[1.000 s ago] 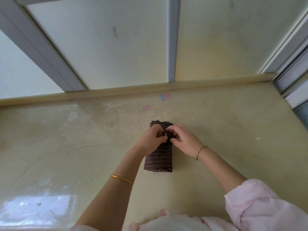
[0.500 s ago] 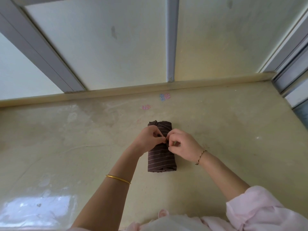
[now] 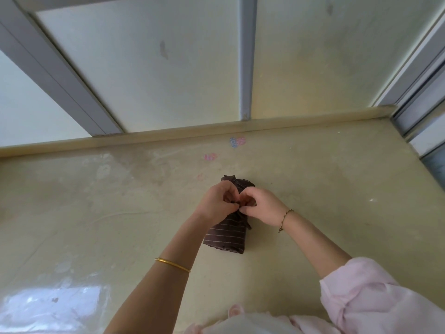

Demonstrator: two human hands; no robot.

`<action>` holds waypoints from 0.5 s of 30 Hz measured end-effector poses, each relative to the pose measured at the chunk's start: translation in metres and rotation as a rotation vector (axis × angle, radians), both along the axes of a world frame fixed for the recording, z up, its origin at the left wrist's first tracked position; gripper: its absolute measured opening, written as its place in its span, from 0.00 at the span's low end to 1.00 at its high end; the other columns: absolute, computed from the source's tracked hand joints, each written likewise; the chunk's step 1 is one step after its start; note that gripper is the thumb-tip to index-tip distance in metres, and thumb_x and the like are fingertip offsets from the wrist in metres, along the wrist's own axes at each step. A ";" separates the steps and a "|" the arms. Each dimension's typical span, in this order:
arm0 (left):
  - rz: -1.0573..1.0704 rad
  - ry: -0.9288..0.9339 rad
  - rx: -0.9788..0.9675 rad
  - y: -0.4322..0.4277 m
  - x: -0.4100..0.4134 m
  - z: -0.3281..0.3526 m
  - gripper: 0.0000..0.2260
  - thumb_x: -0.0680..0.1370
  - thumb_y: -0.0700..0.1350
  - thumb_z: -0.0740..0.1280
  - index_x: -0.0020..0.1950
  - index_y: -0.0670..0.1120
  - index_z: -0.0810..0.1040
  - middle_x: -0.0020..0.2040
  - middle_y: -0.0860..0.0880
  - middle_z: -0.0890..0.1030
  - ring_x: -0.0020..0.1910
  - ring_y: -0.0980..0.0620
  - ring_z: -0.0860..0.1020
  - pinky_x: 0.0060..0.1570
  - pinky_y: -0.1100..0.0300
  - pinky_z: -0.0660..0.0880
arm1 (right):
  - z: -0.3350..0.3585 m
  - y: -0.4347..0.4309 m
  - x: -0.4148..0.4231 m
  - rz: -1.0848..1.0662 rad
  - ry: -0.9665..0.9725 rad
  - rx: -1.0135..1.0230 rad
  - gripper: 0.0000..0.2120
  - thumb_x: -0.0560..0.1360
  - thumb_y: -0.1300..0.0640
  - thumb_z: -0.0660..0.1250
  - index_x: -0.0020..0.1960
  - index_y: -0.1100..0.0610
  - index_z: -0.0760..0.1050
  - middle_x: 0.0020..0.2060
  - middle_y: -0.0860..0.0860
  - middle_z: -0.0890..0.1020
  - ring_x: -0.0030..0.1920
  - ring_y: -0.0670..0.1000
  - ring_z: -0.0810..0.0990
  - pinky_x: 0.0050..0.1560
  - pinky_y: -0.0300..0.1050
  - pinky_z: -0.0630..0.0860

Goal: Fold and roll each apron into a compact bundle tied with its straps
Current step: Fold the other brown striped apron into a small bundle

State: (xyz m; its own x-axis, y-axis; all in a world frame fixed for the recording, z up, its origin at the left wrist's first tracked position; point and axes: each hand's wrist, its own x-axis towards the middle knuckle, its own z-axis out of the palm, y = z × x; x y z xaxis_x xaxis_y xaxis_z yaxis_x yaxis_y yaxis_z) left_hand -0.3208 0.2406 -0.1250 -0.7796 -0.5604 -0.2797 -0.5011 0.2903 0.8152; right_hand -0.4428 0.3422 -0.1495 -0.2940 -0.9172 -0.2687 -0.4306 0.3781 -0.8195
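Both forearms reach forward and converge. The left hand [image 3: 215, 204] and right hand [image 3: 263, 207] meet side by side, wrists slightly bent inward. All fingers are curled inward, thumbs nearest the person and touching tip to tip, pinching a bit of the apron [image 3: 227, 237] between them.

yellowish worn surface [image 3: 96, 213] with pink and blue marks [image 3: 237, 142] near grey-framed panels [image 3: 245, 56].
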 end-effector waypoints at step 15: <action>-0.057 -0.170 -0.680 0.020 -0.005 -0.022 0.07 0.78 0.38 0.59 0.54 0.41 0.72 0.52 0.45 0.73 0.49 0.45 0.73 0.42 0.56 0.70 | -0.008 -0.008 0.002 -0.164 -0.046 -0.008 0.05 0.75 0.62 0.66 0.41 0.55 0.74 0.34 0.46 0.77 0.38 0.48 0.75 0.46 0.47 0.74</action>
State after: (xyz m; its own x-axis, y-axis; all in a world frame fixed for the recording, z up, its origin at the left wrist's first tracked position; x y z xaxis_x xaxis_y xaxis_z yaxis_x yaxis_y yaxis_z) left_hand -0.3260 0.2605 -0.1466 -0.7894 -0.6139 -0.0024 -0.5744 0.7373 0.3557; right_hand -0.4410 0.3344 -0.1572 -0.4279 -0.8600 -0.2780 -0.3252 0.4335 -0.8404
